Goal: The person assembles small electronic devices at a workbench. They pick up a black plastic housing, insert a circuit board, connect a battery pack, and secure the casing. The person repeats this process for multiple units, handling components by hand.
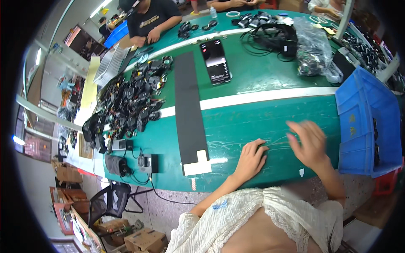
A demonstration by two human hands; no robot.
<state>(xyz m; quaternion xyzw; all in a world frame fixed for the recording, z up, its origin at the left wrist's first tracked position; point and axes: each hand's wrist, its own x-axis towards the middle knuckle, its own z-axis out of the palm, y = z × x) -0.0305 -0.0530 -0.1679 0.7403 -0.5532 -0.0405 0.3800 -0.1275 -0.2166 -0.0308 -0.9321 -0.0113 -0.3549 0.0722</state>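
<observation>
My left hand [252,159] lies on the green tabletop [270,122] with its fingers apart and nothing visible in them. To its right, my right hand [309,143] is raised above the table and blurred by motion. Its thumb and fingers are spread, and I see nothing between them. A long black strip [190,109] lies left of my hands, with pieces of cream tape [197,168] at its near end. Close to the table's front edge, below my right hand, is a small white scrap [301,172].
At right stands a blue plastic bin [356,126] with dark items inside. A heap of small black devices [135,92] covers the left side. Farther back are a smartphone [215,62], black cables [270,38] and a clear plastic bag [313,50]. A co-worker's hands [147,38] are across the table.
</observation>
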